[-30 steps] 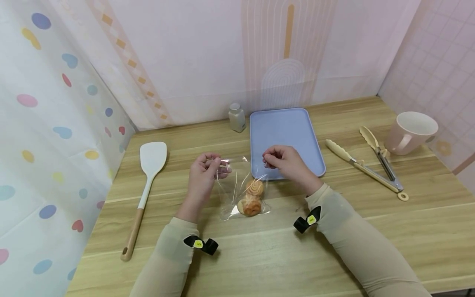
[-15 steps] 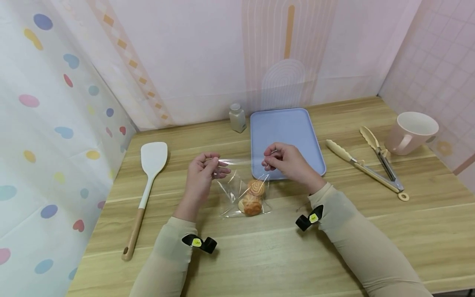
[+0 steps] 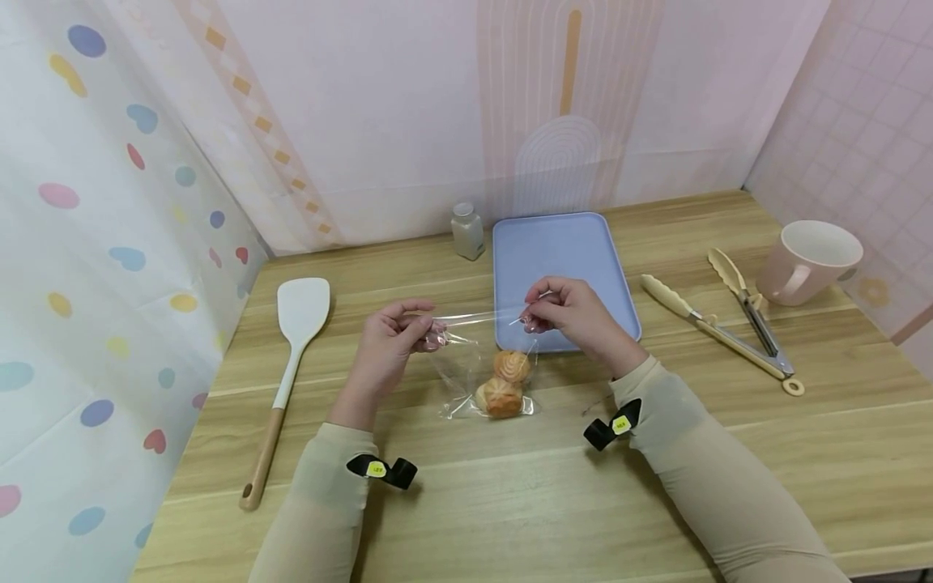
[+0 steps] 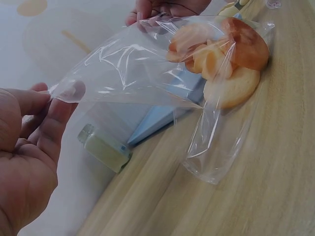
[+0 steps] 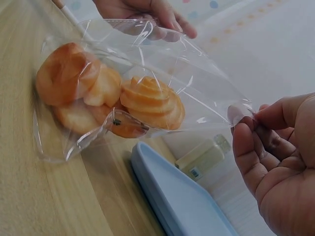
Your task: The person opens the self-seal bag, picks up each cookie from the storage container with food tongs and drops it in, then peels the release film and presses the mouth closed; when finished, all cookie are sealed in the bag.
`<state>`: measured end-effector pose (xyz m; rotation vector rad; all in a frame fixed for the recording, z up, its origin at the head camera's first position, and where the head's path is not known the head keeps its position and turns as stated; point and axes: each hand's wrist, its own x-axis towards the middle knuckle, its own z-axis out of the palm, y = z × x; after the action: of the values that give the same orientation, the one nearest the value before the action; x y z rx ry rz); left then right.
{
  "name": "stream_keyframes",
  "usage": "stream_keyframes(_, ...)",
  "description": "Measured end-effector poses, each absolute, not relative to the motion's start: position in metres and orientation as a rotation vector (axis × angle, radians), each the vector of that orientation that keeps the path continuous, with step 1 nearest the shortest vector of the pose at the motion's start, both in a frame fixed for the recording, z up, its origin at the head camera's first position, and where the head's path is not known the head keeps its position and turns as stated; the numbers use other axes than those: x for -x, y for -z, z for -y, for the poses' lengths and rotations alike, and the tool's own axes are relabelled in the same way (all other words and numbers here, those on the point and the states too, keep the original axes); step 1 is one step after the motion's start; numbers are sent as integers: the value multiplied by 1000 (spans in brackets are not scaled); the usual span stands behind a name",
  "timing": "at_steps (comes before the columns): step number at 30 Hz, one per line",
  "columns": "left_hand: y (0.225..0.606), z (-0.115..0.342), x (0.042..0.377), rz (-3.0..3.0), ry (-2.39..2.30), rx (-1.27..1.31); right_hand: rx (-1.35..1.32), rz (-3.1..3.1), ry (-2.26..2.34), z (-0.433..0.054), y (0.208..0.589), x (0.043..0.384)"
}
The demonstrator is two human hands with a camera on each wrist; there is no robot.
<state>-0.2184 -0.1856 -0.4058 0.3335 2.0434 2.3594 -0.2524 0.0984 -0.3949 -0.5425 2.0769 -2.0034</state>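
A clear plastic bag [image 3: 466, 364] with several golden pastries [image 3: 503, 395] in its lower part is stretched between both hands. My left hand [image 3: 389, 344] pinches one top corner between thumb and fingers. At the opposite corner, my right hand [image 3: 568, 312] does the same, in front of the blue tray [image 3: 561, 251]. In the left wrist view, the swirled pastries [image 4: 246, 44] bunch at the bag's bottom end, close to the wooden table. The right wrist view shows the bag's mouth edge drawn taut, with a spiral-topped pastry [image 5: 152, 101] nearest the opening.
A white spatula [image 3: 302, 312] with a wooden handle lies at the left. Behind the bag stands a small glass jar [image 3: 467, 233], beside the tray. Spread tongs [image 3: 717, 324] lie at the right, near a pink mug [image 3: 812, 259]. Patterned cloth hangs around the wooden table [image 3: 496, 502].
Both hands have drifted slightly apart, the left one leftward and the right one a little rightward. The bag's top edge is now pulled straighter, and the pastries have shifted slightly right.
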Motion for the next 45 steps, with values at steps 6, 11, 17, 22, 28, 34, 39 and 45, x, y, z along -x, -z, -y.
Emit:
stream_keyframes(6, 407, 186, 218, -2021, -2394, -433, 510, -2005, 2059, -98, 394, 252)
stream_keyframes(11, 406, 185, 216, -1990, -2427, -500, 498, -1982, 2080, -97, 392, 252)
stream_keyframes(17, 405, 183, 214, -1951, -2457, -543, 496, -1955, 2117, -95, 391, 250)
stream_keyframes(22, 404, 182, 212, -1963, -2469, -529, 508, -1939, 2142, -94, 390, 249)
stream_keyframes(28, 400, 180, 210, -2067, -2445, -524, 512, -1954, 2144, -93, 388, 247)
stream_keyframes(34, 398, 176, 209, -2341, -2354, -420, 527, -1983, 2133, -94, 383, 243)
stream_keyframes(39, 398, 172, 210, -2524, -2236, -297, 534, -1996, 2142, -93, 382, 241)
stream_keyframes(45, 396, 170, 209, -2627, -2154, -283, 510, -2184, 2050, -91, 383, 242)
